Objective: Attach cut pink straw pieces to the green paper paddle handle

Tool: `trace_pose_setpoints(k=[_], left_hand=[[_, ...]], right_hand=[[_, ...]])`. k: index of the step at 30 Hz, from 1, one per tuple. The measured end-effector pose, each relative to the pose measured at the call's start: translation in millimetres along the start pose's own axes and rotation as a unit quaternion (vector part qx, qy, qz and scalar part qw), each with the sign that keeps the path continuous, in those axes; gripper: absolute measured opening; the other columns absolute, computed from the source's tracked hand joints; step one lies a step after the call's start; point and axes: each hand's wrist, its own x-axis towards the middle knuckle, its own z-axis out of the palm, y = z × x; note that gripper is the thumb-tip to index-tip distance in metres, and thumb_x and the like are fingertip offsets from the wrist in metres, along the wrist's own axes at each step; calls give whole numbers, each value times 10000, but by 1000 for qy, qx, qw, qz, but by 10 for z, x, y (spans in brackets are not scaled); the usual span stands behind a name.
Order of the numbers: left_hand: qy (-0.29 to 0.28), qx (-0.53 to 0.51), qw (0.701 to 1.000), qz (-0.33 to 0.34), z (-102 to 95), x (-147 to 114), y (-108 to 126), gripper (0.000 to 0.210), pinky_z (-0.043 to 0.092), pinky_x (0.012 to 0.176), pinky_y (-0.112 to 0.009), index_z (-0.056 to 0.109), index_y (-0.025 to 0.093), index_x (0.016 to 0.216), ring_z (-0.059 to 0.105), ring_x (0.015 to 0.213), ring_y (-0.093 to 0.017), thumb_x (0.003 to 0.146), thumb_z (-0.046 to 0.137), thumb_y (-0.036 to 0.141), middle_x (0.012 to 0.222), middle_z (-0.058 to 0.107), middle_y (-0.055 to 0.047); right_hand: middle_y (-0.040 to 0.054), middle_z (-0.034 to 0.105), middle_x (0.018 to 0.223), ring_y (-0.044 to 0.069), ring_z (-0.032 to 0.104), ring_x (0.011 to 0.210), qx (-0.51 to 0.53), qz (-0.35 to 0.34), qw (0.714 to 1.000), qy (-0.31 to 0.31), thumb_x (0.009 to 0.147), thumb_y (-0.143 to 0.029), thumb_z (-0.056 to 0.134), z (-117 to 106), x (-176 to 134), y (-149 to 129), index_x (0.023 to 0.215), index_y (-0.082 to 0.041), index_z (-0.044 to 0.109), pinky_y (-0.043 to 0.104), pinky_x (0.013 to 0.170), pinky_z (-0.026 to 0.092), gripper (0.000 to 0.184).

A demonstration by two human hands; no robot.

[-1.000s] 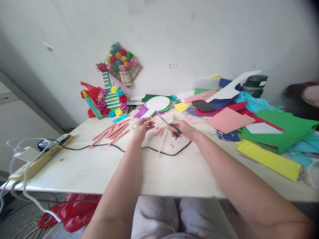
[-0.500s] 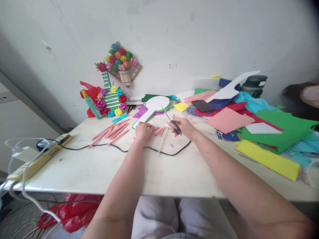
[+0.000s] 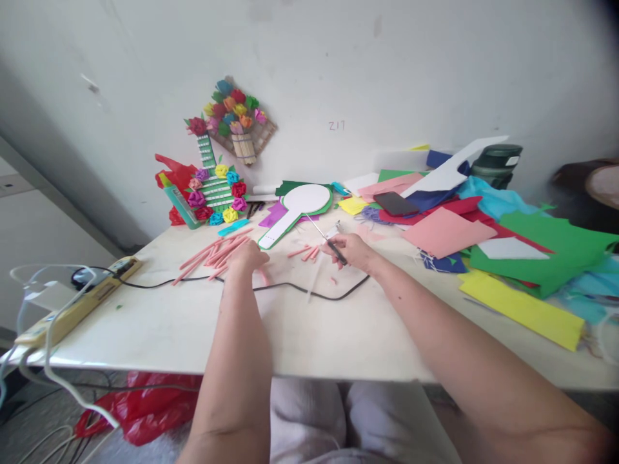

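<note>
My right hand [image 3: 355, 251] is closed around the dark handles of scissors [image 3: 319, 229], whose thin blades point up and left toward a white and green paddle-shaped cutout [image 3: 305, 198]. Over the right end of a pile of long pink paper sticks [image 3: 206, 256] is my left hand [image 3: 245, 256]. Its back faces me and hides most of the fingers, so whether it grips a stick is unclear. One pink strip [image 3: 264, 276] shows just below that hand. Several short pink pieces [image 3: 309, 252] lie between the hands, beside a clear glue stick [image 3: 315, 282].
A black cable [image 3: 333, 299] crosses the table from a power strip [image 3: 97, 293] at left. Flower-decorated crafts [image 3: 217, 187] and a green glue bottle [image 3: 181, 205] stand at back left. Coloured sheets [image 3: 522, 245] and a phone [image 3: 395, 204] cover the right side.
My left hand has moved left, from beside the paddle cutout's handle to the pile of pink sticks. My right hand stays near its place, with the scissors turned slightly.
</note>
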Motion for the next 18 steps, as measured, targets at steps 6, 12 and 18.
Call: trace_pose_setpoints(k=[6, 12, 18], left_hand=[[-36, -108, 991, 65, 201, 37, 18, 442, 481, 549, -344, 583, 193, 857, 596, 539, -214, 459, 572, 2, 671, 618, -51], [-35, -238, 962, 131, 261, -52, 206, 423, 501, 546, -325, 559, 181, 844, 584, 584, -172, 459, 565, 7, 853, 592, -58], [-97, -519, 838, 137, 272, -211, 445, 374, 511, 578, -297, 515, 139, 885, 558, 551, -96, 528, 594, 56, 760, 548, -12]], right_hand=[[-18, 560, 505, 56, 476, 345, 0, -6, 1000, -11, 637, -444, 691, 16, 8, 30, 780, -125, 623, 160, 315, 385, 356], [-27, 568, 513, 58, 484, 363, 47, 17, 999, 20, 568, -365, 759, 38, -12, -31, 771, -133, 609, 165, 316, 387, 343], [31, 642, 622, 91, 563, 430, 93, 42, 994, 32, 588, -371, 752, 69, 23, 52, 870, -147, 580, 150, 319, 326, 399]])
